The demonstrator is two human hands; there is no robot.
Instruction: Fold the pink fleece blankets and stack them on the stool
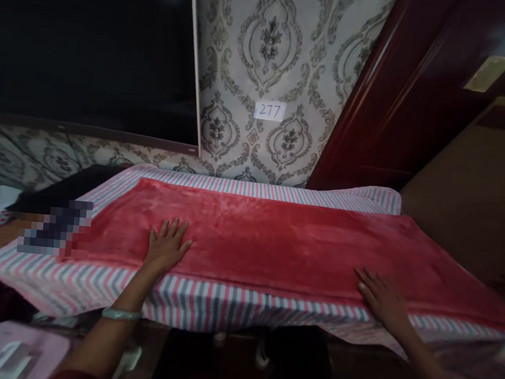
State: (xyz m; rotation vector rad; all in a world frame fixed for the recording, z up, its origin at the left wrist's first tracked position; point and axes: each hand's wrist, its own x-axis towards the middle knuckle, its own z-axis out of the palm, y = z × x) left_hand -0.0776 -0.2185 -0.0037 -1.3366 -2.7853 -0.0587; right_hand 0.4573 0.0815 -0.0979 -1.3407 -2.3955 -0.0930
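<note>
A red plush blanket (pixel 274 238) lies spread flat in a long strip across the table. My left hand (pixel 168 244) rests palm down on its left part, fingers spread. Near the front edge on the right, my right hand (pixel 380 295) lies on the same blanket, its fingers stretched out and slightly blurred. Neither hand grips the fabric. Beneath the blanket, a striped cloth (pixel 224 305) in pink, grey and white covers the table and hangs over its front.
A large dark television (pixel 88 45) stands behind on the left. Patterned wallpaper carries a paper label (pixel 270 110) reading 277. At right are a dark red door (pixel 402 90) and a brown panel (pixel 477 191). A pink stool-like surface (pixel 44 342) sits at lower left.
</note>
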